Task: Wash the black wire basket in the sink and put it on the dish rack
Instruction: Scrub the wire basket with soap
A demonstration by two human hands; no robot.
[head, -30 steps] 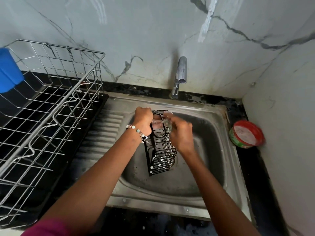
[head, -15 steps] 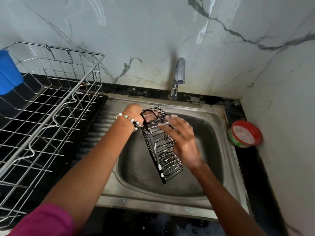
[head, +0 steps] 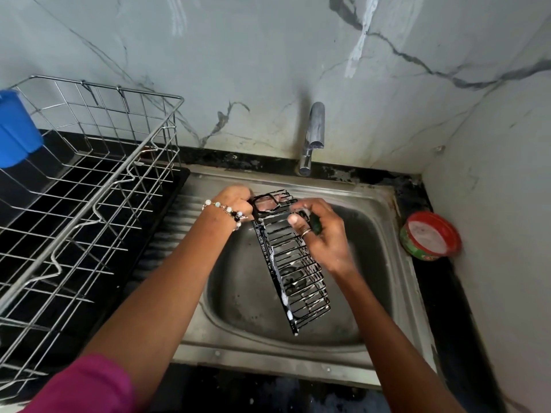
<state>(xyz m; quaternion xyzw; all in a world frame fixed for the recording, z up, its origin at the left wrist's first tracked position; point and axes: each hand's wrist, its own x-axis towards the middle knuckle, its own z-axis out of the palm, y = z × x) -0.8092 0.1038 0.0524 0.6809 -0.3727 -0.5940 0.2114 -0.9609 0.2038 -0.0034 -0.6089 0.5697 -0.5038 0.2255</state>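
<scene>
Head view: the basket (head: 293, 263) hangs tilted over the sink (head: 384, 201), its far end up near the tap (head: 313, 135) and its near end low over the bowl, with suds along its wires. The left hand (head: 235, 201) grips its far end, fingers curled round the frame. The right hand (head: 320, 231) is closed round a dark green scrubber (head: 315, 226) and rests against the upper wires; the two hands lie close, both on the basket. The rack (head: 89, 186) stands to the left on the desk (head: 441, 293). A red-rimmed soap tub (head: 429, 236) sits right of the sink.

The step looks like scrubbing, with rinsing and racking yet to do. To do it well, the left hand should hold firm, since soapy wire slips. Run the scrubber along each wire rather than across, turn the basket to reach the underside and corners, and keep it over the bowl so the drips fall there.
</scene>
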